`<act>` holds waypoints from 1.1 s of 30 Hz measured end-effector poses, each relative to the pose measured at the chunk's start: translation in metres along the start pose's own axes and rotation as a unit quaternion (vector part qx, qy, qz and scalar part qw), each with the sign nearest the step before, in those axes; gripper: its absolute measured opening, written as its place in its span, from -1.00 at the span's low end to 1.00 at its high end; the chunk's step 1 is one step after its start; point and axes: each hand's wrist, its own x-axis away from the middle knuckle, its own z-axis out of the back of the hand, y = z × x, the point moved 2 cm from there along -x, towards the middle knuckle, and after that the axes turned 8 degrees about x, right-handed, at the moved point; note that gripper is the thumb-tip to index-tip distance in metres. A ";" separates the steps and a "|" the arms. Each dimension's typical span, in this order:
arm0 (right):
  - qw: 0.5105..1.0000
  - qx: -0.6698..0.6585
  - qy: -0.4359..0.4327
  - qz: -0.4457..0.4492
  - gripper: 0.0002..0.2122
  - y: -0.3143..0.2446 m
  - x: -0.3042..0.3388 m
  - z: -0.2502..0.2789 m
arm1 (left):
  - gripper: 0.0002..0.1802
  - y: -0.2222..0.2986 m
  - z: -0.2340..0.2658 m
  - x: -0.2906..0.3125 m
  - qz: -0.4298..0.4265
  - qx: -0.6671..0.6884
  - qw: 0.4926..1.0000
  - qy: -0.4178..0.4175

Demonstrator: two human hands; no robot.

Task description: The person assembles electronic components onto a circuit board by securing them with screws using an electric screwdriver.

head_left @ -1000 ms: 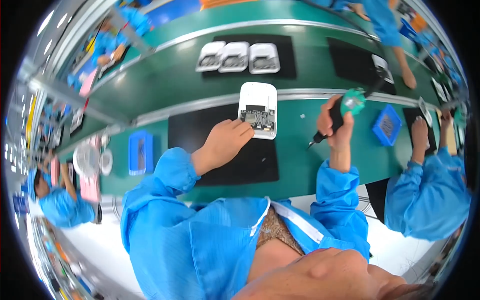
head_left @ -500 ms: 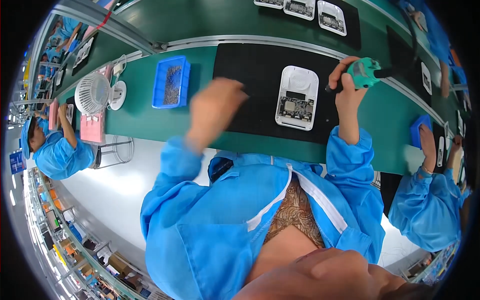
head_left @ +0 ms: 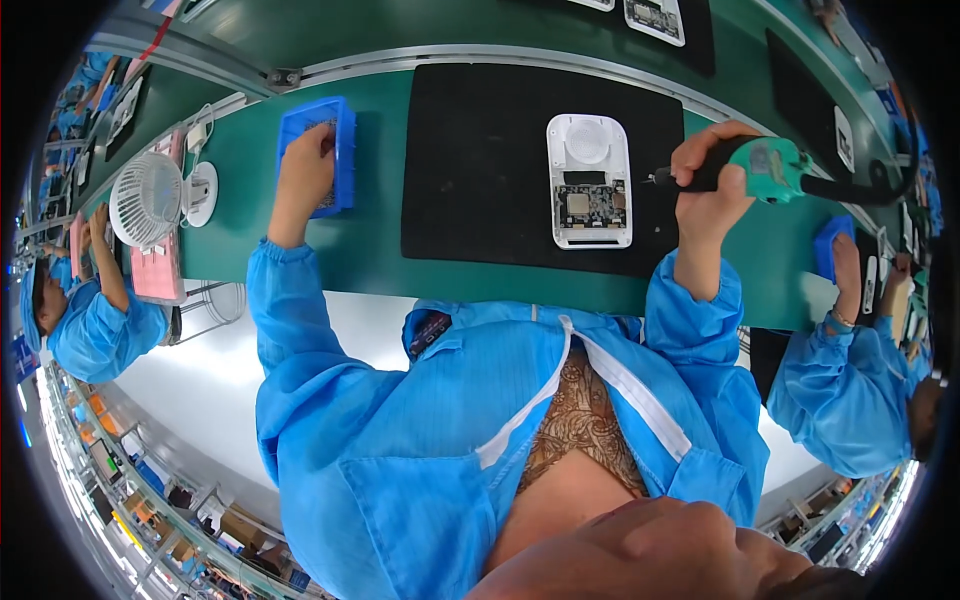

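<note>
My left hand (head_left: 306, 172) reaches into a blue bin (head_left: 346, 165) of small screw-like metal parts; the fingers are closed at the tips, and whatever they pinch is hidden. In my right hand (head_left: 714, 200) is a green and black electric screwdriver (head_left: 770, 168), held sideways with its tip pointing left and a black cable running off to the right. Just left of that tip lies a white plastic housing (head_left: 560, 162), open side up, with a circuit board (head_left: 592, 206) in its lower half. Under the housing is a black mat (head_left: 475, 170).
A white fan (head_left: 147, 198) stands left of the bin, beside pink trays (head_left: 155, 275). Beyond a metal rail (head_left: 500, 54), another white housing (head_left: 655, 20) lies on a mat. Co-workers in blue sit at far left (head_left: 105, 325) and right (head_left: 840, 400).
My left hand has moved left from the mat into the blue bin. The screwdriver has turned from pointing down-left to nearly level, still in my right hand. The whole view has shifted slightly.
</note>
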 end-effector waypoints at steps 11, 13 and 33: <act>0.997 -0.079 -0.019 0.011 -0.40 -0.024 0.004 -0.001 | -0.94 0.110 -0.007 0.035 -0.129 0.047 0.979 0.149; 0.996 -0.091 -0.022 0.017 -0.39 -0.028 0.005 -0.003 | -0.89 0.151 -0.035 0.043 -0.145 0.161 0.975 0.052; 0.963 -0.224 -0.110 0.100 -0.21 -0.043 0.014 -0.008 | -0.86 0.226 -0.144 0.066 -0.318 0.177 0.931 -0.037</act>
